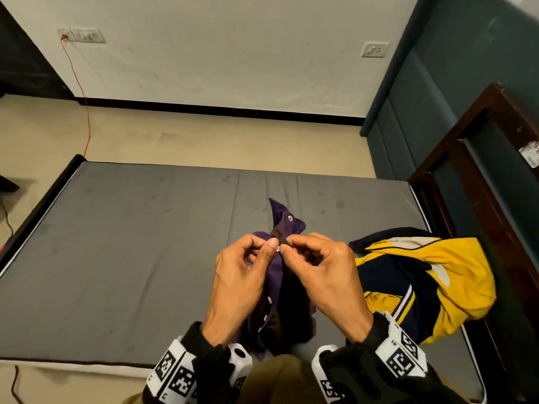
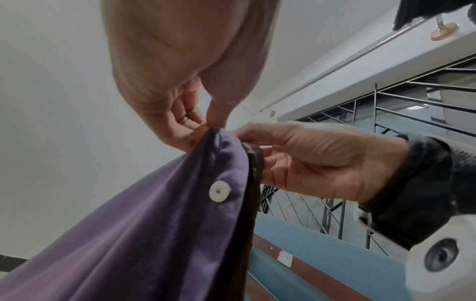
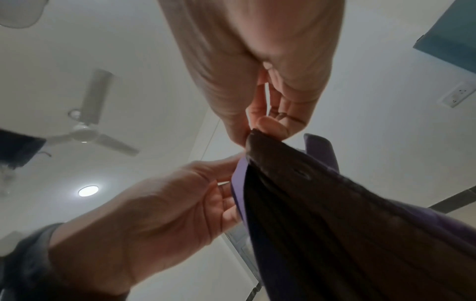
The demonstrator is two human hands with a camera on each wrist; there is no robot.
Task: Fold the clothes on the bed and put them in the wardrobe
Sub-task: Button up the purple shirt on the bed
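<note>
Held up over the grey bed [image 1: 116,258]: purple shirt [image 1: 275,272], placket edges pinched at a white button [image 1: 278,248] by left hand [image 1: 239,284] and right hand [image 1: 323,275], fingers [image 1: 272,244] clenched on the cloth; just right, lying crumpled, yellow-and-navy jacket [image 1: 437,275]

Room evenly, dimly lit; ceiling lamp [image 3: 88,190] glares above my wrist; wrist views soft, head view edges bowed.
</note>
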